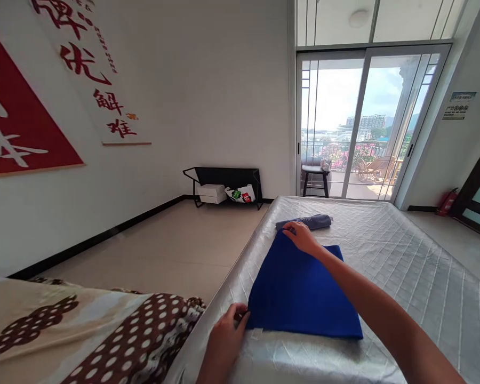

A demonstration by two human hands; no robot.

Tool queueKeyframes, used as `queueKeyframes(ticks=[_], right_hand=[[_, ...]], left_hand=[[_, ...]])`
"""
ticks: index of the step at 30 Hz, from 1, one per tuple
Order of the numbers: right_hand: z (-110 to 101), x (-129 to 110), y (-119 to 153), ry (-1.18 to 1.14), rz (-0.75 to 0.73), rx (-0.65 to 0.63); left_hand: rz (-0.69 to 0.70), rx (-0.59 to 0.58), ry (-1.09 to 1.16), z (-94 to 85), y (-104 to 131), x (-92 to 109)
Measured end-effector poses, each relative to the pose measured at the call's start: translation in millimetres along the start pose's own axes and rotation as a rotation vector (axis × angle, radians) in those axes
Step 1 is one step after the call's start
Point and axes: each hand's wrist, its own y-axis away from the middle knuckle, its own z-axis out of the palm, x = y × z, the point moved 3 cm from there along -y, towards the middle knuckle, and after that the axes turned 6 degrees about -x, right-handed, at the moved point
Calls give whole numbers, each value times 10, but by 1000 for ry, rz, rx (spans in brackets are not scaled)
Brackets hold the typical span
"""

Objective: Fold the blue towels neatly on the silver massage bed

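A folded blue cloth (300, 293) lies on the silvery quilted mattress (408, 266). At its near left corner, my left hand (228, 330) pinches the edge between thumb and fingers, beside a small pale tag. My right hand (300, 236) reaches across the cloth and grips its far left corner with closed fingers. Just beyond that hand lies a rolled grey-blue cloth (320, 221), apart from the blue one.
A patterned brown and cream blanket (124, 341) is at the lower left. By the far wall stands a black rack (228, 175) with white boxes (212, 193) and a bag (241, 194). Sliding glass doors (332, 106) and a fire extinguisher (447, 202) are farther back.
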Motion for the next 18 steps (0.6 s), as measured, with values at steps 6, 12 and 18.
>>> queueKeyframes(ticks=[6, 12, 18], right_hand=[[-924, -261, 469, -68, -48, 99], [-1777, -283, 869, -90, 15, 271], [-2448, -143, 1193, -131, 102, 479]], left_hand=[[181, 59, -64, -360, -46, 426], [370, 80, -226, -857, 8, 1431], [434, -27, -219, -1020, 118, 2430]])
